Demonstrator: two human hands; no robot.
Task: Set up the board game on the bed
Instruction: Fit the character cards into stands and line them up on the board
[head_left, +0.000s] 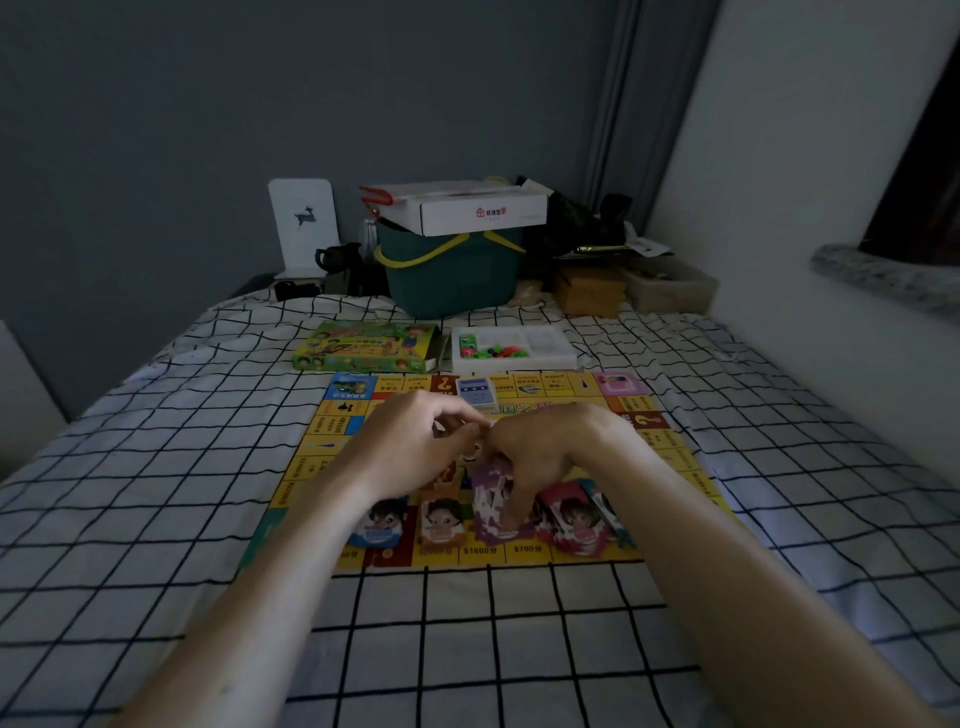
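Note:
A yellow game board (311, 447) lies flat on the checked bed sheet. Along its near edge stand several character cards: a blue one (382, 522), an orange one (442, 522), a purple one (493, 506) and a red one (571, 519). My right hand (545, 441) grips the purple card from above, its fingers curled down the card's side. My left hand (415, 436) meets it over the board's middle and pinches the top of a small piece that is mostly hidden between the two hands. A blue card deck (475, 389) lies at the board's far edge.
Behind the board lie the green game box (363, 347) and a white tray (550, 358) of small coloured pieces. Further back stand a teal basket (452, 275) with a white carton (483, 210) on top, a brown box (589, 291) and other clutter. A wall runs along the right.

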